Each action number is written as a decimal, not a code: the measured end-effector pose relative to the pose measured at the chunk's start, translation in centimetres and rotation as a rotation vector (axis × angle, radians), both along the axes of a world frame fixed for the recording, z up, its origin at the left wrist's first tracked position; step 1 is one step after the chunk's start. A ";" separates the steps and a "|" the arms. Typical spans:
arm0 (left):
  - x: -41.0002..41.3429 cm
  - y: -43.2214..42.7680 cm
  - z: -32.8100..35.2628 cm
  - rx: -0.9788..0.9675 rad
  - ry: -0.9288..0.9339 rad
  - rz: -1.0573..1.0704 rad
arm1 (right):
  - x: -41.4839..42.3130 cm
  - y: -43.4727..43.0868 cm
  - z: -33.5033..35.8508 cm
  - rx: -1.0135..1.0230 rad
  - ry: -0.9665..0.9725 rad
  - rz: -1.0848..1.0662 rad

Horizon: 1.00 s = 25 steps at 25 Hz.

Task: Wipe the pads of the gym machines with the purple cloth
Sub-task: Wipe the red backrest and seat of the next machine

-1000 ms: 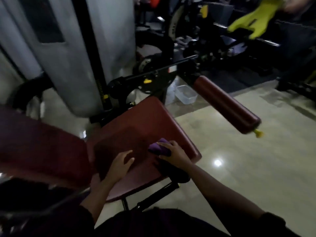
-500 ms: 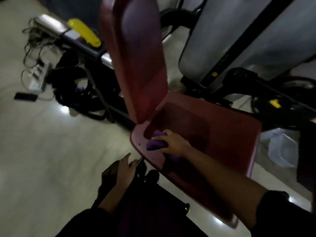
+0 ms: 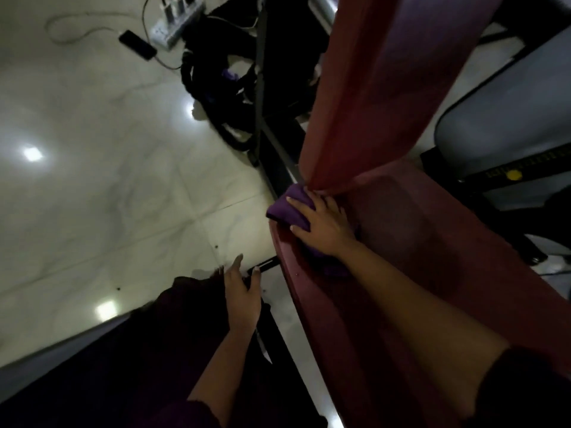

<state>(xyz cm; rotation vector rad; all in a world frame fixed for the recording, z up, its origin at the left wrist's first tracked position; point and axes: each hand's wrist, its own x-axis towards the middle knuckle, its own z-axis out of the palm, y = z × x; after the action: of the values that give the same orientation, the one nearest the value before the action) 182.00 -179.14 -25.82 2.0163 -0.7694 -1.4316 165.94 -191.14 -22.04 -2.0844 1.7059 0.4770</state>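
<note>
My right hand (image 3: 324,227) presses the purple cloth (image 3: 285,208) flat on the dark red seat pad (image 3: 432,251), at the corner where the seat meets the upright red back pad (image 3: 377,88). Part of the cloth pokes out past my fingers, over the seat's edge. My left hand (image 3: 242,293) hangs off the seat near my dark-clothed leg, fingers apart, holding nothing.
Pale glossy floor tiles (image 3: 108,180) spread to the left. A power strip (image 3: 177,23), a black phone (image 3: 137,44) and cables lie at the top. Dark bags (image 3: 222,88) and black frame bars (image 3: 259,97) sit behind the seat. A grey machine housing (image 3: 509,140) stands at right.
The view has swung left and down. My right hand slid the cloth across the seat to the back corner by the back pad. My left hand left the seat and dropped beside my leg.
</note>
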 end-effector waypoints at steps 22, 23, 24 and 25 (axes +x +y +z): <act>1.8 -5.1 7.7 -0.139 0.113 0.001 | -2.9 12.0 1.4 -0.152 -0.139 -0.098; 1.5 -5.6 8.5 -0.157 0.130 -0.019 | -3.3 11.2 2.0 -0.165 -0.148 -0.188; 1.2 -6.2 9.1 -0.170 0.144 -0.041 | -3.8 10.1 2.4 -0.215 -0.146 -0.260; 0.9 -7.0 9.5 -0.180 0.151 -0.066 | -4.3 8.6 2.7 -0.283 -0.134 -0.317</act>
<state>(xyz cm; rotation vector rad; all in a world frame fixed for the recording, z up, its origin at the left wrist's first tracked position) 182.90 -186.10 -16.35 1.7410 -0.8724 -1.4761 161.68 -182.51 -19.35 -1.9189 2.0682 -0.0005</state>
